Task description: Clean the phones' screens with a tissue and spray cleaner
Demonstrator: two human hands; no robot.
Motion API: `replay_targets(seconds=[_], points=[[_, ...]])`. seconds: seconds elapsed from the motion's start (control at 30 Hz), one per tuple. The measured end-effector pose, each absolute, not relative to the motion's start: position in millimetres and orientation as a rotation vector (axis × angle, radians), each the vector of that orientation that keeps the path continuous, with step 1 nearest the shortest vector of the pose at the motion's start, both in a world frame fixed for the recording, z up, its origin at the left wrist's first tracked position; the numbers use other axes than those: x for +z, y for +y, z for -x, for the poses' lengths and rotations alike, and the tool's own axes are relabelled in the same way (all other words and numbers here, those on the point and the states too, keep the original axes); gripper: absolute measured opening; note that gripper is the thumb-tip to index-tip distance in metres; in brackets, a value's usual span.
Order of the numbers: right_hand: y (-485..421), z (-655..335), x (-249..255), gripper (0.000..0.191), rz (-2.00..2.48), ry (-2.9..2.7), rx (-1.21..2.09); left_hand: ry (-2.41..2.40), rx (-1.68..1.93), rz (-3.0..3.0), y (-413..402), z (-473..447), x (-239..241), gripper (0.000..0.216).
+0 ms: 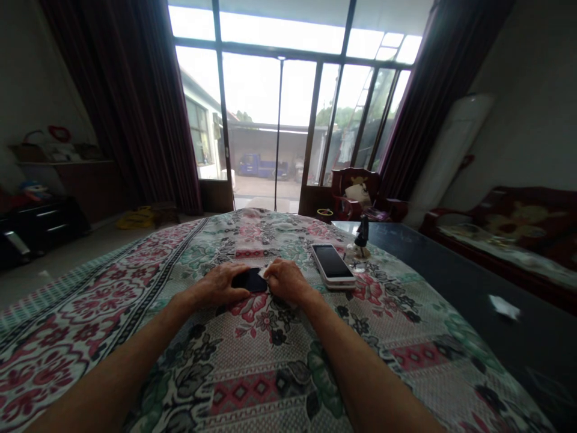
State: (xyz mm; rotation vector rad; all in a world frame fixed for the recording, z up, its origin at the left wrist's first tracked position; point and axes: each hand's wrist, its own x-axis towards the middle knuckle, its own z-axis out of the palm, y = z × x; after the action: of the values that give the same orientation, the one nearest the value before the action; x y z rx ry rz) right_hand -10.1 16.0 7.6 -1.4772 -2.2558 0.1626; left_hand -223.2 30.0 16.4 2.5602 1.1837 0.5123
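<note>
Before me, the left hand (223, 284), thumb and fingers parted, grips a dark device (250, 280) flat on the flowered tablecloth (252, 337), seemingly steadying it; the right hand (286, 281), fingers curled, pinches a white scrap (262, 272) at its right end.

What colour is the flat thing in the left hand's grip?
The flat thing looks blue-black, best seen in the head view.

The person shows two bare arms: a long, smooth-outlined left forearm (130, 355) and a similarly shaped right forearm (360, 361), each broad at its near end and tapering toward a slimmer, bare wrist at the far end. The bare left hand (222, 284) and bare right hand (287, 281) have rounded knuckles; nails are too blurred to tell.
</note>
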Motion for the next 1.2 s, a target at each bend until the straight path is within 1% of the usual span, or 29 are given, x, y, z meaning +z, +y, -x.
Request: replay_targets(seconds=[0.13,0.27,0.4,0.57,0.73,0.97,1.2], points=[[19.9,3.3,11.4,0.023,1.476,-2.109,0.31,1.144,0.51,-2.598,30.2,224.5,16.8,0.054],[22.5,0.5,11.4,0.023,1.537,-1.869,0.244,1.156,0.493,-2.62,31.4,225.5,15.6,0.054],[20.7,4.0,5.8,0.02,1.451,-2.036,0.227,1.134,0.506,-2.609,33.1,226.1,13.9,0.052],[18.1,5.0,2.0,0.023,1.39,-2.197,0.221,1.135,0.492,-2.617,34.0,226.7,12.9,0.05],[22.4,3.2,-2.0,0.021,1.333,-2.168,0.279,1.16,0.478,-2.604,32.6,226.4,14.0,0.053],[26.1,3.7,-9.9,0.02,1.287,-2.084,0.267,1.139,0.521,-2.585,37.0,227.9,9.2,0.054],[26.1,5.8,-9.6,0.021,1.344,-2.034,0.256,1.15,0.563,-2.563,36.9,228.2,8.1,0.054]])
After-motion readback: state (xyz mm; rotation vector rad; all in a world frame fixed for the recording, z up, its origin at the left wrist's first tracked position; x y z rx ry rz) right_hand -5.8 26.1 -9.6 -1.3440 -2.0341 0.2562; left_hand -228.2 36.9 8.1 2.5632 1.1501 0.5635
